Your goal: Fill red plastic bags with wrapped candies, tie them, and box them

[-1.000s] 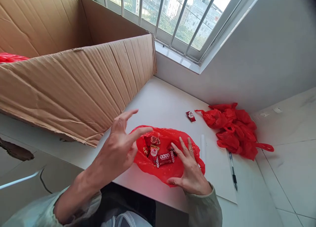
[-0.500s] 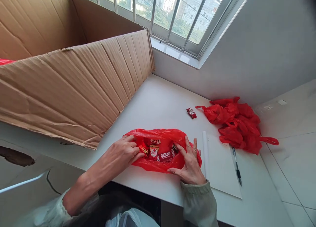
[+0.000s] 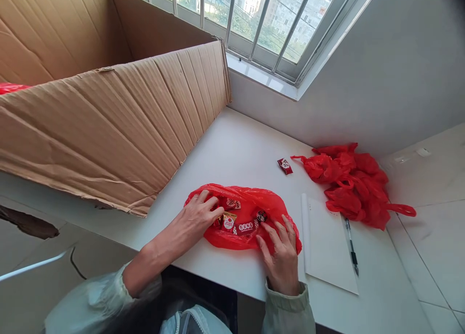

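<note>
A red plastic bag (image 3: 250,193) lies on the table with its mouth spread wide. Inside it are several small wrapped snacks: a gold-and-red packet (image 3: 229,222), a dark red packet (image 3: 246,227), another dark red packet (image 3: 233,204) and a round black-topped piece (image 3: 261,216). My left hand (image 3: 201,213) reaches over the bag's left rim, fingers bent and apart, covering part of a red-and-gold packet. My right hand (image 3: 279,247) rests at the right side of the mouth with spread fingers, its index finger close to the round piece.
A large cardboard box (image 3: 119,130) stands at left. A dark red packet (image 3: 285,166) lies behind the bag. At right are crumpled red bags (image 3: 358,184), white paper (image 3: 327,247) and a pen (image 3: 351,249). A barred window (image 3: 261,29) is behind.
My left hand has moved from the bag's left edge farther over its mouth. My right hand has shifted down, uncovering the round black-topped piece. The mouth looks wider on the right.
</note>
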